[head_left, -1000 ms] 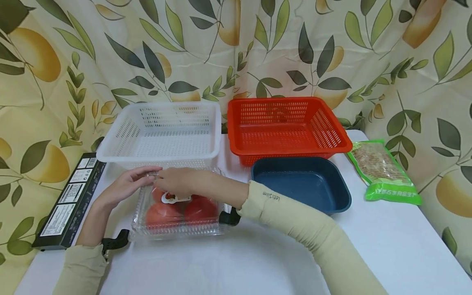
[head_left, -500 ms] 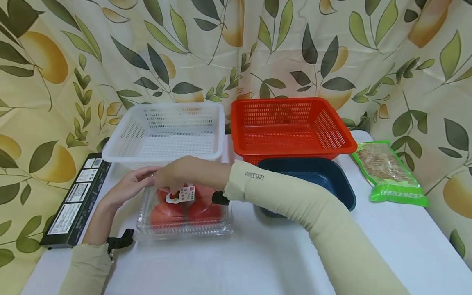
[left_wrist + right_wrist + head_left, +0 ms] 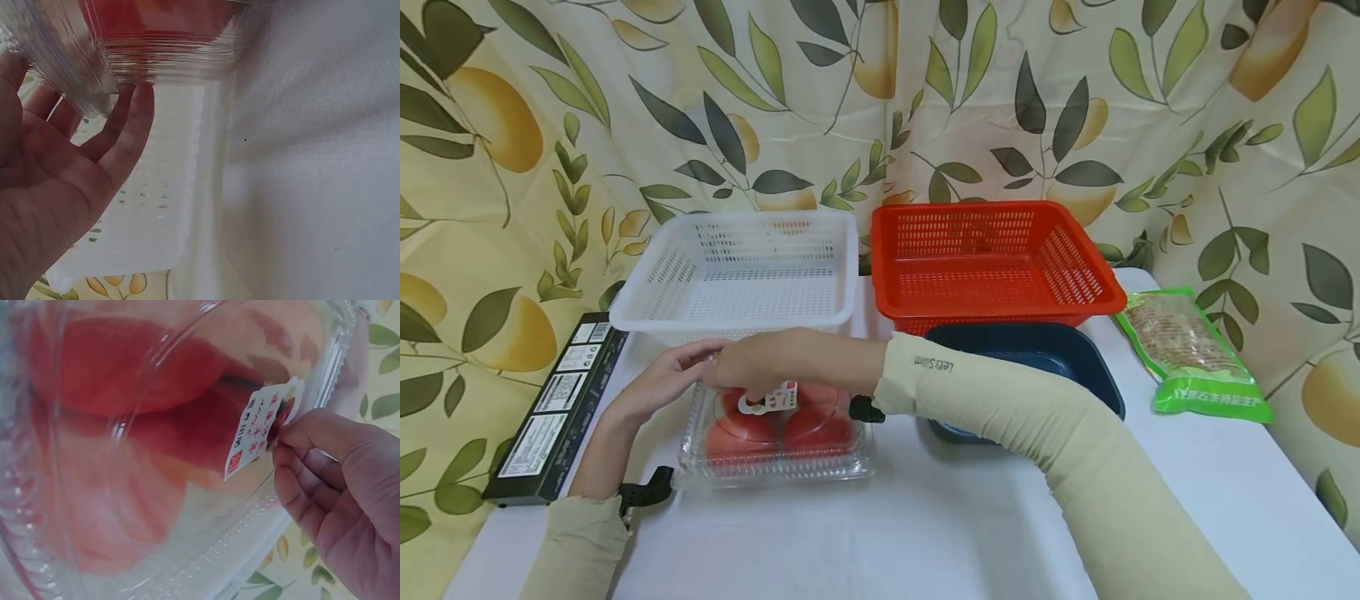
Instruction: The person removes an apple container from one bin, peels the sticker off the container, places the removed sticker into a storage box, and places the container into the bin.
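The right hand [image 3: 756, 358] pinches the white label [image 3: 253, 434] between thumb and forefinger. The left hand [image 3: 662, 379], fingers curled, grips the far-left corner of the clear container [image 3: 775, 477], which lies on the counter [image 3: 910, 525] below the right hand, with red fruits [image 3: 741, 437] inside. Beyond both hands stands a white basket [image 3: 760, 283]; left of the left hand, a black box [image 3: 561, 408]; right of the right hand, a blue basin [image 3: 1015, 337].

The right sleeve [image 3: 1015, 408] is hiding part of the blue tub [image 3: 1037, 343]; the left wrist view's top edge is cutting off the clear container [image 3: 169, 70].
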Demonstrator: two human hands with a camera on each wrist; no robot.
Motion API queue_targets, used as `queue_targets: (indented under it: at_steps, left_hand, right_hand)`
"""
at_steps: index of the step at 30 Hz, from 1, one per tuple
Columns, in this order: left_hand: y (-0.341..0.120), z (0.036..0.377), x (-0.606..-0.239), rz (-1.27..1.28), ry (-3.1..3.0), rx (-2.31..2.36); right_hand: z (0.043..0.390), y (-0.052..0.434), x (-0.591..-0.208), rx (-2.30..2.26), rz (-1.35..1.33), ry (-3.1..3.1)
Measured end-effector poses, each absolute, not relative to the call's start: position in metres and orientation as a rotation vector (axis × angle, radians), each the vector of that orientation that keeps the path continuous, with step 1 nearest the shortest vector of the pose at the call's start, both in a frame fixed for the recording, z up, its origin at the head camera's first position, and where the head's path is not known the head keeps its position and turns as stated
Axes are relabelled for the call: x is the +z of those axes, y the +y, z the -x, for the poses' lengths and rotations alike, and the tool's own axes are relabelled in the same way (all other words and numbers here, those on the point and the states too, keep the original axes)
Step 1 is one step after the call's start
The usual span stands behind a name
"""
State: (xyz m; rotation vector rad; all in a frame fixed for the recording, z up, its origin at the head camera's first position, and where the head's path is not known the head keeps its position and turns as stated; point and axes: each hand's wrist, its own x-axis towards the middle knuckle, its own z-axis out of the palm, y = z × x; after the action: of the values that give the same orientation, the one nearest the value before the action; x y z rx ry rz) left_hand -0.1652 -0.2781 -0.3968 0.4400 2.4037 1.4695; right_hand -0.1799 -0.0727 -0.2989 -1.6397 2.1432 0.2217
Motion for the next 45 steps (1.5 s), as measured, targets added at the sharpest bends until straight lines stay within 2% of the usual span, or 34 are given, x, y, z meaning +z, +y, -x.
queue_targets:
  at_steps: [8, 17, 31, 45]
  left_hand:
    - [-0.278, 0.166, -0.396, -0.462, 2.401, 1.469]
    - [-0.282, 0.166, -0.399, -0.463, 2.362, 1.503]
    - [-0.279, 0.167, -0.398, -0.481, 2.371, 1.506]
    - [-0.279, 0.168, -0.399, -0.473, 2.368, 1.51]
  right_hand:
    - [0.188, -0.064, -0.304, 0.107, 1.572, 2.148]
    - [0.191, -0.063, -0.307, 0.088, 1.656, 2.143]
    - [0.186, -0.079, -0.31, 0.464, 1.673, 2.103]
    - [0.198, -0.061, -0.322, 0.129, 1.824, 2.084]
